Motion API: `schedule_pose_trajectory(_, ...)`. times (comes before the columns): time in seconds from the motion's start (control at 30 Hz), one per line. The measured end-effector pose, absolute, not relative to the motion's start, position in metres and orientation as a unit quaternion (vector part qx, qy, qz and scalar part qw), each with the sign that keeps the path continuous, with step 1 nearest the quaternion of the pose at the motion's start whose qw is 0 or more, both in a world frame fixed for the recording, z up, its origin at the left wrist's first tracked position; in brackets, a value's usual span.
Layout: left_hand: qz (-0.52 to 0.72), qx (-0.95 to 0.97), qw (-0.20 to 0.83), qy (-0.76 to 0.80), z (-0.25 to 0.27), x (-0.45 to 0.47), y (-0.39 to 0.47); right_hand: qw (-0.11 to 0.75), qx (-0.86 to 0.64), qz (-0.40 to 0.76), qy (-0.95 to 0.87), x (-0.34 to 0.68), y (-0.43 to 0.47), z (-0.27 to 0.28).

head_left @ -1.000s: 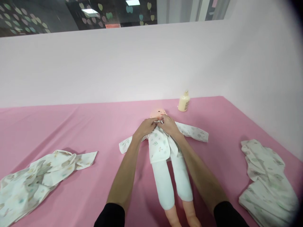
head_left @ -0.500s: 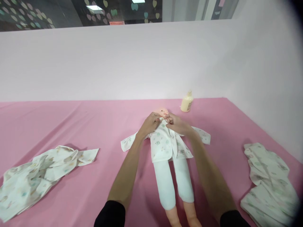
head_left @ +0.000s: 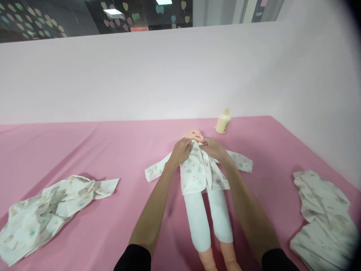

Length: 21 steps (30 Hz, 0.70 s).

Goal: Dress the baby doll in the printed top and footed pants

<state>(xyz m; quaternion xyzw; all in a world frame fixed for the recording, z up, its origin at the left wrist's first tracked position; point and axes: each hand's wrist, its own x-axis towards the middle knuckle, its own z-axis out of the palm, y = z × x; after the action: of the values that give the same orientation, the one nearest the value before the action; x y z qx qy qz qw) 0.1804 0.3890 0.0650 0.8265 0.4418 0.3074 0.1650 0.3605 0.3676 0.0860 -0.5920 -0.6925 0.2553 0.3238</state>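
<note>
A baby doll (head_left: 196, 222) lies on its back, its head away from me and its legs toward me. It wears a white printed baby shirt (head_left: 194, 173) with both sleeves spread out; the front edges hang slightly apart. At the neck, my left hand (head_left: 182, 150) is closed with its fingertips pinching the left side of the collar. Across from it my right hand (head_left: 213, 148) pinches the right side of the collar, fingers bent. Part of the doll's face (head_left: 194, 134) shows above my hands. White cloth legs end at bare plastic shins.
A pink sheet (head_left: 121, 150) covers the surface. To the left lies a crumpled printed baby garment (head_left: 56, 207), to the right another folded one (head_left: 321, 214). A cream pump bottle (head_left: 223, 122) stands near the back wall (head_left: 135, 75), beyond the doll's head.
Both hands have come slightly down from the doll's chin to the shirt collar, so more of its face shows. The view has shifted a little; the garments and bottle stay in place.
</note>
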Motion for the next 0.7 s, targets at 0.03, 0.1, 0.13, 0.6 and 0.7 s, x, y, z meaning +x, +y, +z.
schedule_pose_trajectory(0.03, 0.308, 0.827, 0.137, 0.45, 0.061, 0.183, 0.389, 0.327, -0.592, 0.261, -0.689, 0.361, 0.368, 0.086)
schedule_pose_trajectory(0.1, 0.305, 0.825, 0.095, 0.466, 0.054, 0.188, 0.39, 0.346, -0.599, 0.28, -0.666, 0.363, 0.37, 0.086)
schedule_pose_trajectory(0.13, 0.304, 0.824, 0.081, 0.472, 0.051, 0.189, 0.39, 0.366, -0.602, 0.282, -0.651, 0.364, 0.371, 0.086)
schedule_pose_trajectory(0.6, 0.462, 0.706, 0.185, 0.504, 0.042, 0.198, 0.389, 0.497, -0.556, 0.41, -0.526, 0.355, 0.383, 0.064)
schedule_pose_trajectory(0.7, 0.458, 0.717, 0.175, 0.495, 0.042, 0.198, 0.389, 0.499, -0.556, 0.407, -0.526, 0.355, 0.385, 0.061)
